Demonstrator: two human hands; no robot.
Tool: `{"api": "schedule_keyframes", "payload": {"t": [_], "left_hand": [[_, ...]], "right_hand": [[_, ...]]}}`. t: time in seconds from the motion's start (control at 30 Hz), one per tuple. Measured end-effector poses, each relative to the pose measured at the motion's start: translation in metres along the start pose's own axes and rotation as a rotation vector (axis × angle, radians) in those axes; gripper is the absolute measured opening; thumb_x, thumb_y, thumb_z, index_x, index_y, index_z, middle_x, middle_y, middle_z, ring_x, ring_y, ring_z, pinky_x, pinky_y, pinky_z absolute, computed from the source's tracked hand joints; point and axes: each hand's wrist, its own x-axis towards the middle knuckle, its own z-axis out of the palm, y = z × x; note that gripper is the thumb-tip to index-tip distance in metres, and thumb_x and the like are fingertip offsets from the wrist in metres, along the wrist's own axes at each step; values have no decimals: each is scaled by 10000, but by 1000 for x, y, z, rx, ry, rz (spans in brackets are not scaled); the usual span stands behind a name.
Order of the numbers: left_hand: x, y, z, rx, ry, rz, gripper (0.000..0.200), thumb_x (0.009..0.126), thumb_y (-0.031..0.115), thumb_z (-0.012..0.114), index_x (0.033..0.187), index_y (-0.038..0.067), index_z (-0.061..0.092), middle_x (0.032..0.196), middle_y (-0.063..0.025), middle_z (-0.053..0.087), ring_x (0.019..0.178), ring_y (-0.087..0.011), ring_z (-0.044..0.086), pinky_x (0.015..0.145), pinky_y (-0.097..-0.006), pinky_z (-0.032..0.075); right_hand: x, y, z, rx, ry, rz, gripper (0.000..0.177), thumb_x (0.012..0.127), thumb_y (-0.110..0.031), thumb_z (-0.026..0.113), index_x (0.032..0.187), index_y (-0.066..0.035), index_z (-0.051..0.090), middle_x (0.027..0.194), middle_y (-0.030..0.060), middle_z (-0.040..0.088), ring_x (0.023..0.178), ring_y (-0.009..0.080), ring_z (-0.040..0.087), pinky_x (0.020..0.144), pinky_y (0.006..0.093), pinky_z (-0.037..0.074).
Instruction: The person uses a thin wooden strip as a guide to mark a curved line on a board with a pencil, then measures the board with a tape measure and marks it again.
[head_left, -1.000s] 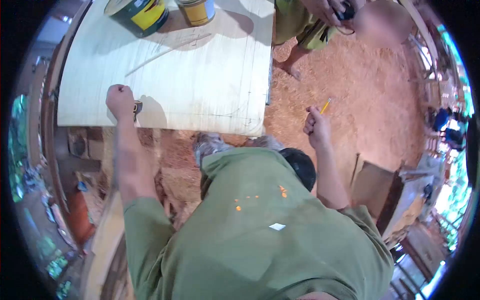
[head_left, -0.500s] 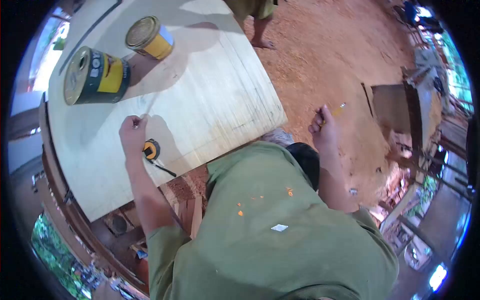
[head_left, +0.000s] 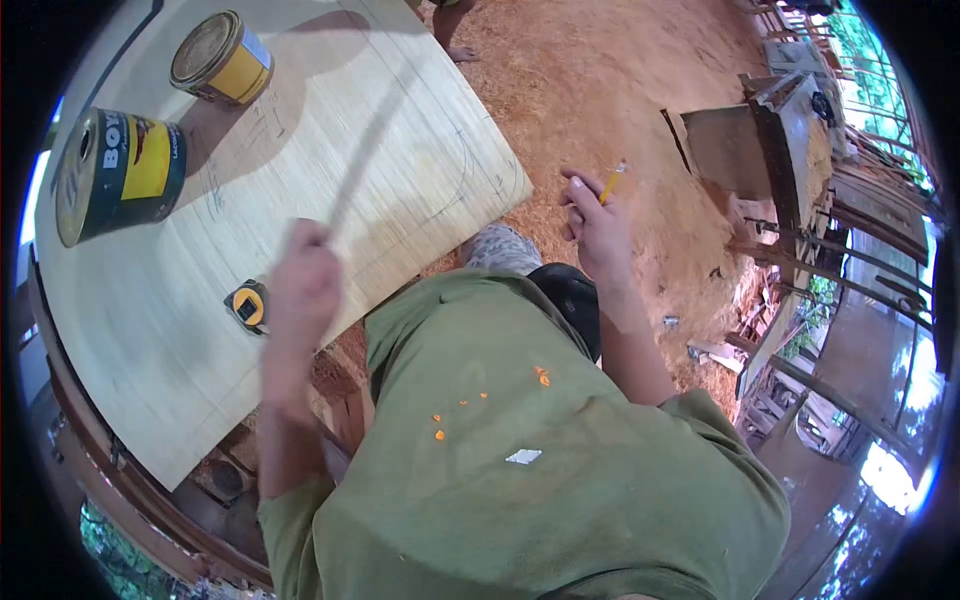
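My left hand (head_left: 308,280), blurred by motion, is closed on a thin greyish strip (head_left: 368,155) that slants up and away over the plywood sheet (head_left: 420,170); the strip is too smeared to name further. Just left of that wrist, a yellow and black tape measure (head_left: 247,306) lies on the sheet. Off the sheet's right edge, my right hand (head_left: 598,222) holds a yellow pencil (head_left: 612,184) among bent fingers, its eraser end up. Curved and straight pencil lines mark the plywood near its right corner.
A large dark green and yellow can (head_left: 125,175) and a smaller yellow can (head_left: 222,60) stand on the sheet's far left part. Another person's foot (head_left: 460,53) shows beyond the sheet. Sawdust-covered ground (head_left: 580,90) lies to the right, with a wooden structure (head_left: 740,150) farther off.
My left hand has lifted from beside the tape measure and swung the strip rightward over the sheet. The right hand still holds the pencil, now turned more upright. The view has shifted.
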Motion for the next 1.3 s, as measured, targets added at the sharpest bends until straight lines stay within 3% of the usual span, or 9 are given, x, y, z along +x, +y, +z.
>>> {"api": "schedule_keyframes", "payload": {"t": [0.17,0.37,0.43,0.53,0.63,0.7,0.87,1.2,1.3], "left_hand": [[2,73,104,-110,-25,-99,149,899,30,624,773,-28,569,1008,-159,597,755,-360,632,690,-444,526],[9,88,135,-144,26,-83,153,908,43,658,809,-61,605,1052,-156,617,754,-347,648,689,-449,531],[5,96,147,-164,46,-68,123,907,-20,673,832,-87,603,1079,-169,627,808,-317,656,717,-375,541],[0,109,167,-261,88,-121,143,887,-23,700,814,-93,598,1081,-170,637,811,-307,661,708,-367,551],[2,110,169,-165,96,-57,156,858,-32,711,778,-97,594,1098,-164,647,847,-317,662,745,-378,557],[5,112,168,-111,110,-30,160,841,-34,717,759,-94,592,1107,-162,649,873,-322,658,768,-389,555],[7,120,173,-30,42,-11,145,798,-28,735,746,-84,611,1159,-159,657,936,-336,648,823,-407,546],[-34,113,164,-99,227,-158,214,761,-75,744,968,-52,695,1038,-128,715,922,-317,688,807,-395,570],[-36,107,160,-32,294,-121,58,775,-67,716,776,-49,660,1041,-106,713,890,-278,676,790,-398,560]], "right_hand": [[38,-5,21,-249,-137,-96,461,988,-257,667,1333,36,583,963,36,679,624,51,530,491,225,447],[88,-5,33,-314,-321,-208,494,959,-222,702,1341,61,565,986,62,692,709,73,594,504,227,459],[91,-4,34,-285,-364,-201,493,957,-213,705,1338,67,562,995,69,695,715,78,601,507,228,460],[100,-9,36,-216,-385,-159,494,951,-194,712,1337,76,565,1010,85,701,731,86,614,519,231,467],[101,-13,44,-184,-391,-105,477,936,-164,723,1321,83,589,1026,98,706,728,92,614,533,232,471],[100,-12,48,-212,-418,-210,401,919,-131,735,1262,55,644,960,37,692,773,73,596,616,223,464],[111,-4,47,-213,-460,-185,391,904,-109,731,1246,62,652,945,34,684,724,81,589,584,227,452],[128,-9,54,-178,-379,-252,413,902,-148,750,1245,60,649,962,49,681,732,79,596,564,229,466],[123,-6,56,-250,-397,-250,430,911,-159,746,1277,43,645,970,51,684,735,79,596,567,228,468]]}}
